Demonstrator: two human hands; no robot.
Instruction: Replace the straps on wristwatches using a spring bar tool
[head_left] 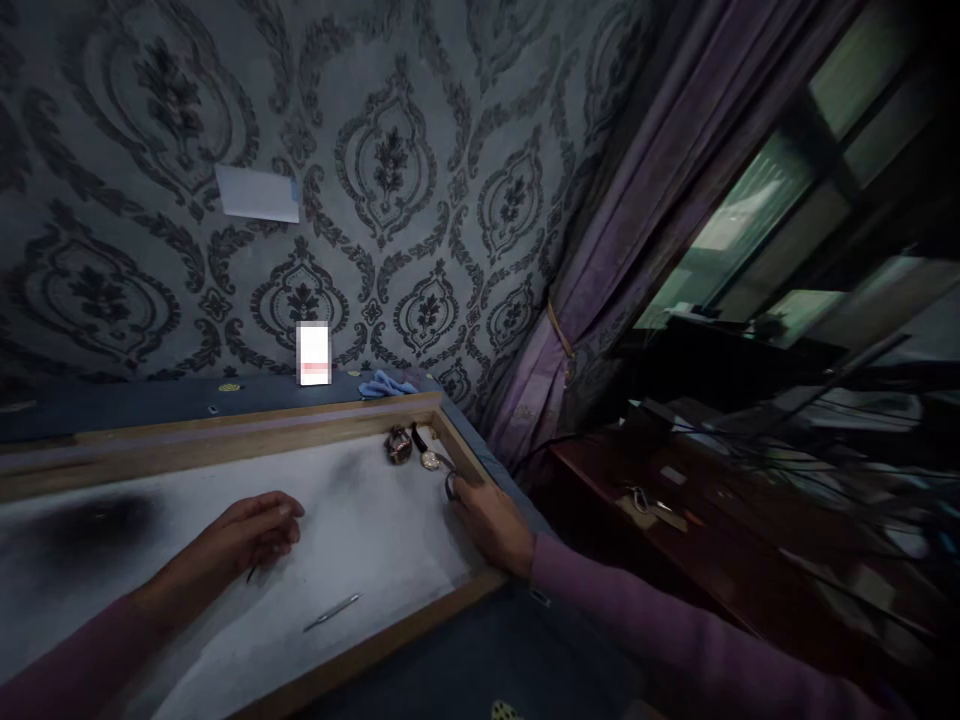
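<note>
My right hand (489,522) is at the right end of a wood-framed tray (480,585), its fingers closed on a small dark round watch-like piece (451,487). Just beyond its fingertips lies a wristwatch (430,460) with a pale dial and dark strap. Beside that sits a brownish metal-banded watch (398,445). Over the tray's white lining hovers my left hand (259,530), fingers curled together; a thin dark tip (250,574) shows beneath them, the rest hidden. A slim metal screwdriver-like tool (333,612) lies between the hands, nearer the front edge.
Behind the tray, a blue cloth (386,384) and an upright white card or screen (313,355), blurred out, stand by the patterned wall. At right, a purple curtain (547,370) hangs beside a reddish table (622,490) with scissors (651,503), papers and cables.
</note>
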